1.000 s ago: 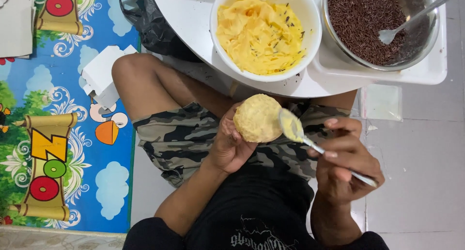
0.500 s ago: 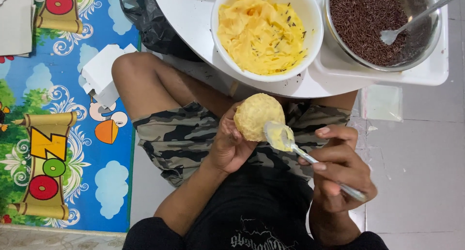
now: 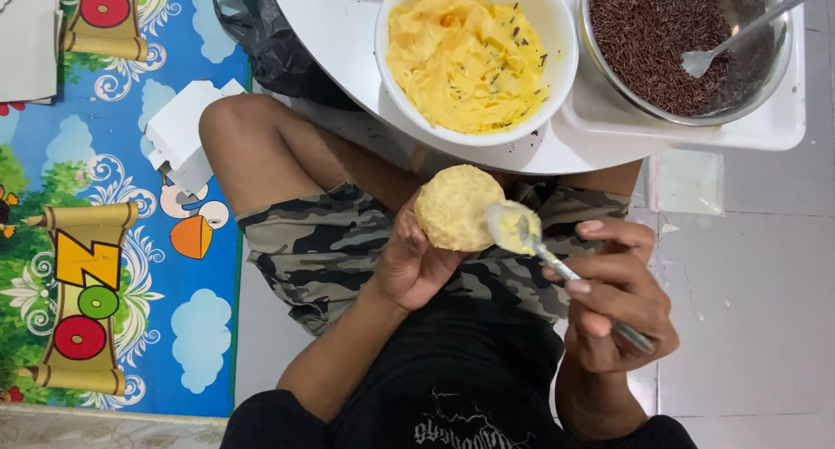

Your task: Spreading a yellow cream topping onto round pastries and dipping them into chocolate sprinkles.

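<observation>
I see my left hand [image 3: 413,262] cupping a round bun [image 3: 457,207] over my lap, near the bowl of yellow cream [image 3: 474,53]; my right hand [image 3: 622,297] pinches a cream-coated spoon [image 3: 522,231] touching it.

1. Two hands are being counted: the left hand [image 3: 416,262] and the right hand [image 3: 619,297].
2. One round yellow bun [image 3: 454,207] is being seen.
3. Two spoons are being counted: a cream-smeared spoon [image 3: 522,231] and a second spoon [image 3: 739,36].
4. Two bowls are being counted: a white bowl [image 3: 557,75] of yellow cream and a metal bowl [image 3: 778,70] of chocolate sprinkles.
5. One white tray [image 3: 774,127] is being seen.
6. One round white table [image 3: 335,31] is being seen.
7. One black plastic bag [image 3: 261,36] is being seen.
8. One patterned play mat [image 3: 113,266] is being seen.
</observation>
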